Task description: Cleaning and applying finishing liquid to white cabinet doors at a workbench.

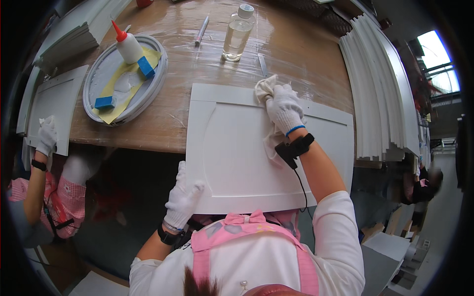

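I saw the white panel (242, 153) lying on the table (177, 69), its near part jutting past the edge toward the person's pink apron (247, 228). The gloved right hand (285, 106) had its fingers closed around a cloth (265, 85) near the far edge. The left hand (181, 200) was at the panel's left edge, thumb extended; whether its fingers gripped, I couldn't tell. A clear bottle (237, 39) stood beyond the panel.
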{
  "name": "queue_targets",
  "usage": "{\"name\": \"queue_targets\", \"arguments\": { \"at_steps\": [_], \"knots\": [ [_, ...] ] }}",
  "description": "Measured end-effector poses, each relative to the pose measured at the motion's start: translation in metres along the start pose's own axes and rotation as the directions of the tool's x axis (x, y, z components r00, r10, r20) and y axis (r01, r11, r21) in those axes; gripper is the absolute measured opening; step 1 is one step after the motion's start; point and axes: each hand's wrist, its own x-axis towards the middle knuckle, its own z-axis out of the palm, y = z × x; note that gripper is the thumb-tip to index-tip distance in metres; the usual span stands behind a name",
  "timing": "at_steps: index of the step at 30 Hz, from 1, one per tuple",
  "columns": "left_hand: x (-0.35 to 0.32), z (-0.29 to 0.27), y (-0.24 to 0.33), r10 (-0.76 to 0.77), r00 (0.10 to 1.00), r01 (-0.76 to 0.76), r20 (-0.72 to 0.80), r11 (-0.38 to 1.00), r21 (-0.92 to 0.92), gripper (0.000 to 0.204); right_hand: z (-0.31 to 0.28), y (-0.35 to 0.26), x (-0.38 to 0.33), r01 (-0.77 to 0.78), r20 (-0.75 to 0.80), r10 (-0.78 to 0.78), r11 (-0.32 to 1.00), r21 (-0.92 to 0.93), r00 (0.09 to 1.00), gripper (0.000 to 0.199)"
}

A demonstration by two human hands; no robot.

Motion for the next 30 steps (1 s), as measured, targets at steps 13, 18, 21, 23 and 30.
{"name": "queue_targets", "arguments": {
  "at_steps": [13, 18, 21, 23, 30],
  "knots": [
    [0.000, -0.004, 0.005, -0.057, 0.998, 0.057, 0.019, 0.998, -0.001, 0.091, -0.001, -0.065, 0.003, 0.201, 0.008, -0.203, 0.975, 0.099, 0.979, 0.032],
    [0.000, -0.008, 0.008, -0.106, 0.992, 0.103, 0.062, 0.994, 0.045, 0.091, 0.001, -0.122, 0.003, 0.289, 0.123, -0.304, 0.949, 0.125, 0.945, 0.032],
    [0.001, -0.008, 0.010, -0.127, 0.989, 0.124, 0.082, 0.991, 0.042, 0.087, 0.016, -0.177, -0.019, 0.553, 0.033, -0.561, 0.822, 0.137, 0.827, 0.032],
    [-0.001, -0.010, 0.007, -0.145, 0.986, 0.142, 0.081, 0.989, 0.036, 0.084, 0.014, -0.198, -0.066, 0.698, 0.147, -0.714, 0.700, 0.148, 0.685, 0.025],
    [0.000, -0.004, 0.022, -0.094, 0.993, 0.097, 0.065, 0.994, -0.052, 0.070, 0.031, -0.138, -0.068, 0.781, -0.289, -0.730, 0.535, 0.323, 0.620, 0.019]
  ]
}}
